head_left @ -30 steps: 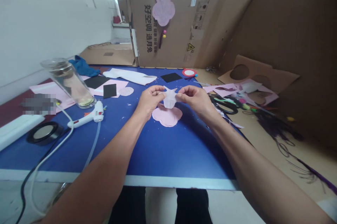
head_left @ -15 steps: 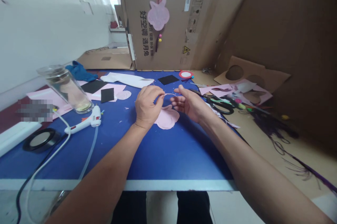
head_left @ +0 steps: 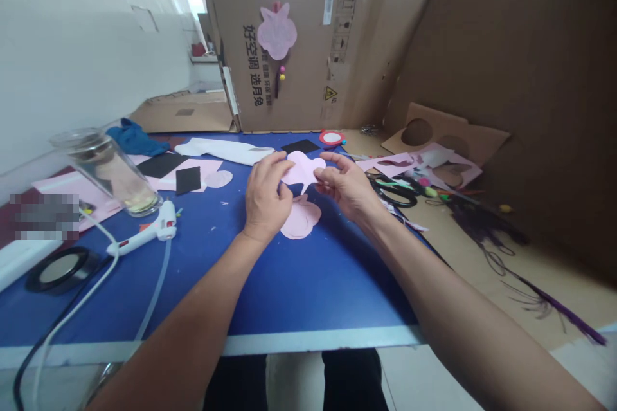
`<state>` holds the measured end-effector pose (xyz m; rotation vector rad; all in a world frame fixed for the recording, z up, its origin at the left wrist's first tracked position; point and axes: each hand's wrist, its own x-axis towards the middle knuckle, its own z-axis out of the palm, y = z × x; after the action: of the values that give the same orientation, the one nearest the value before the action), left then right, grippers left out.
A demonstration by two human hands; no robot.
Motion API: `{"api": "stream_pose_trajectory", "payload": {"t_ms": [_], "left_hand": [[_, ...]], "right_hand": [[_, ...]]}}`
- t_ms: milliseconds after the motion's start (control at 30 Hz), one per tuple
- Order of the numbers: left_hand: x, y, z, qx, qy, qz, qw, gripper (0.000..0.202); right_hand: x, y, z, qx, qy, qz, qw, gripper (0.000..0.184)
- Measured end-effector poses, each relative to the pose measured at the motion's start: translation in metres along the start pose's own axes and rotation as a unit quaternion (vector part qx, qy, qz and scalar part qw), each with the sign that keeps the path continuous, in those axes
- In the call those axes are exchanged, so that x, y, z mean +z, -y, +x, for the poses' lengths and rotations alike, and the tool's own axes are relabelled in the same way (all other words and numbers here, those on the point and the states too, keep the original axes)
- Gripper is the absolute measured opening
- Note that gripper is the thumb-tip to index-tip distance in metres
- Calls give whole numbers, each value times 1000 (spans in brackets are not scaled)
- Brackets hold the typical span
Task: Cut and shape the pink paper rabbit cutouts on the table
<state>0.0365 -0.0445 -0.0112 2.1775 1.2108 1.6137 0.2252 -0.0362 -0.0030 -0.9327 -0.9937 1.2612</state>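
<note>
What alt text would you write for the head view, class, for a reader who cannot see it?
Both hands, left hand and right hand, hold a pink cut-out shape above another pink piece on a blue table. A glue gun lies left.

Pale pink cutout [head_left: 301, 170] pinched between left hand [head_left: 263, 195] and right hand [head_left: 346, 184]: thin matt felt-like sheet. Second pink piece [head_left: 299, 220] below the hands, same soft matt look. Blue table top [head_left: 289, 276] smooth, slight sheen. Glass jar [head_left: 108, 170] left of the left hand, clear, glossy. Glue gun [head_left: 144, 235] white glossy plastic. Cardboard box [head_left: 308, 38] beyond the hands, matt brown.
</note>
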Motion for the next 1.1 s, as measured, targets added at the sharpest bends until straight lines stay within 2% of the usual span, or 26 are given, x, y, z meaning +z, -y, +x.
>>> {"api": "stream_pose_trajectory", "payload": {"t_ms": [67, 100, 167, 233, 300, 467, 567, 700, 867, 967, 1100], "left_hand": [[0, 4, 4, -92, -23, -107, 990, 55], [0, 7, 6, -153, -25, -177, 972, 54], [0, 10, 10, -289, -13, -317, 903, 44], [0, 10, 12, -382, 15, -410, 828, 33], [-1, 8, 12, -414, 45, -459, 785, 31], [-2, 6, 8, -446, 112, -501, 733, 25], [-2, 9, 7, -471, 145, -481, 725, 22], [-2, 8, 7, -473, 173, -449, 738, 13], [0, 3, 8, -482, 113, -409, 767, 9], [1, 1, 8, -479, 105, -404, 772, 8], [2, 0, 8, -478, 101, -393, 779, 7]], "right_hand": [[-2, 0, 2, -8, -3, -16, 1000, 62], [-3, 1, 2, -10, -2, -24, 1000, 61], [-5, 1, 2, -12, 8, -34, 999, 58], [-6, 1, 2, -4, 32, -33, 999, 56], [-6, 1, 1, 13, 64, -31, 997, 56], [-4, 0, -1, 19, 103, -55, 993, 62], [-3, -2, -2, 11, 112, -59, 992, 62], [-2, -3, -2, 8, 115, -52, 992, 59], [-3, -5, -2, 32, 141, -61, 988, 56], [-4, -8, -1, 38, 162, -63, 984, 58], [-6, -9, 0, 45, 149, -77, 985, 59]]}}
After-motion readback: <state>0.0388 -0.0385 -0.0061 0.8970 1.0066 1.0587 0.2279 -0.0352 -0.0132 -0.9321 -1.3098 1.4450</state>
